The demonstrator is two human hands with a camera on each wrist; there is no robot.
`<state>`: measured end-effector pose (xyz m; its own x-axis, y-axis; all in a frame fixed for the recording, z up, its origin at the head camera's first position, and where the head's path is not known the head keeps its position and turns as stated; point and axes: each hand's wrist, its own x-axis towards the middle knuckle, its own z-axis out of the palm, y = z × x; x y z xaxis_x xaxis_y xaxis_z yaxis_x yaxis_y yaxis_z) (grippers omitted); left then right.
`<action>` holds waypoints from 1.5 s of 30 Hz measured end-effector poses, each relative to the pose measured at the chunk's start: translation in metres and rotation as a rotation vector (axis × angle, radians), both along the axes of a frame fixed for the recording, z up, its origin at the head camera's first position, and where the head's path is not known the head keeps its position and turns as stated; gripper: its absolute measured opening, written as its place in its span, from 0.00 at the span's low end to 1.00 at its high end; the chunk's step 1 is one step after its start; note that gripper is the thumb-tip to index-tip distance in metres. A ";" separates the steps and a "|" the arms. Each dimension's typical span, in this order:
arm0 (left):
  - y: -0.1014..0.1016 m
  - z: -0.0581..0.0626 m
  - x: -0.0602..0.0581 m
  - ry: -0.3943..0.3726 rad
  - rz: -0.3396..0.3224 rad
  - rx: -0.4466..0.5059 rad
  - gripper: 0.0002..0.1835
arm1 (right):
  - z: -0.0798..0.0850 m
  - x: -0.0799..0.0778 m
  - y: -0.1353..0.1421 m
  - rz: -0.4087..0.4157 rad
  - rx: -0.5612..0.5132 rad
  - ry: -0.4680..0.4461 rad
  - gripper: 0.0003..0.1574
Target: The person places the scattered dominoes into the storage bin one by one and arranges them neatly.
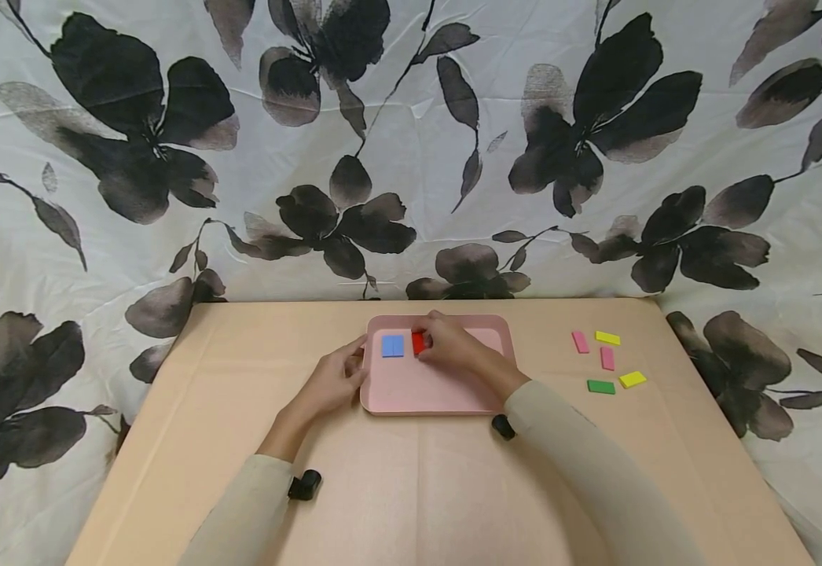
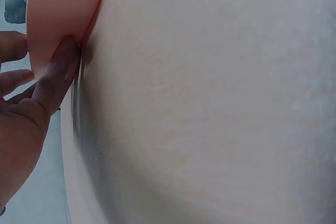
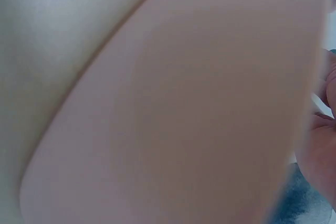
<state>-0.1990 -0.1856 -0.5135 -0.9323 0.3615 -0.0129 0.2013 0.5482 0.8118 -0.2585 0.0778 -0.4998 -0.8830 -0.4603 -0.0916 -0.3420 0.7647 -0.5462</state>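
Near the tan table [image 1: 411, 503]'s far edge, the right hand [image 1: 449, 343] pinches one red flat tile [image 1: 418, 343] beside one blue square [image 1: 393, 346] on a pink round-cornered tray [image 1: 400, 389], its left edge touched, presumably for steadiness, by the left hand [image 1: 336, 380], fingers extended.

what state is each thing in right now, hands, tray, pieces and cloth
Pink tray, lying on the table
Left hand, touching the tray's left edge
Right hand, pinching the red piece
Red piece, held over or on the tray, contact unclear
Blue square, lying flat in the tray
Pink pieces, two, on the table
Yellow pieces, two, on the table
Green piece, on the table
Floral cloth, lightly creased
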 end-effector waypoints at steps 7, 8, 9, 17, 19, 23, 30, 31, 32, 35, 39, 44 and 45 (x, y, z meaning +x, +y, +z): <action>-0.001 0.001 0.000 0.014 -0.006 -0.005 0.36 | -0.009 -0.003 -0.009 -0.001 0.006 0.009 0.29; -0.001 0.002 0.000 0.014 -0.003 -0.006 0.36 | -0.010 -0.003 -0.010 -0.004 0.005 0.011 0.29; -0.001 0.002 0.000 0.014 -0.004 -0.006 0.37 | -0.012 -0.003 -0.011 -0.006 0.007 0.013 0.29; -0.001 0.003 0.001 0.020 -0.005 -0.001 0.37 | -0.016 -0.004 -0.014 -0.013 -0.017 0.034 0.26; 0.000 0.003 0.001 0.019 -0.002 0.001 0.37 | -0.017 -0.004 -0.014 -0.009 -0.025 0.037 0.26; 0.000 0.002 0.002 0.018 -0.003 0.006 0.36 | -0.018 -0.004 -0.013 -0.003 -0.034 0.039 0.25; 0.000 0.001 0.000 0.019 0.002 -0.002 0.36 | -0.016 -0.001 -0.015 -0.021 -0.048 0.012 0.27; 0.001 0.000 0.000 0.018 0.004 -0.004 0.36 | -0.017 -0.001 -0.015 -0.024 -0.048 0.006 0.27; 0.001 0.000 0.000 0.018 0.005 -0.006 0.36 | -0.017 -0.001 -0.015 -0.025 -0.048 0.001 0.28; 0.000 -0.001 0.000 0.022 0.007 -0.006 0.36 | -0.017 -0.001 -0.016 -0.018 -0.041 0.019 0.27; 0.000 0.000 0.001 0.028 0.007 -0.001 0.36 | -0.019 -0.002 -0.016 -0.012 -0.034 0.052 0.26; 0.001 0.000 0.001 0.023 0.006 0.001 0.36 | -0.018 -0.001 -0.017 -0.026 -0.038 0.025 0.26; 0.001 0.000 0.001 0.023 0.006 0.000 0.36 | -0.018 -0.001 -0.017 -0.037 -0.048 0.005 0.27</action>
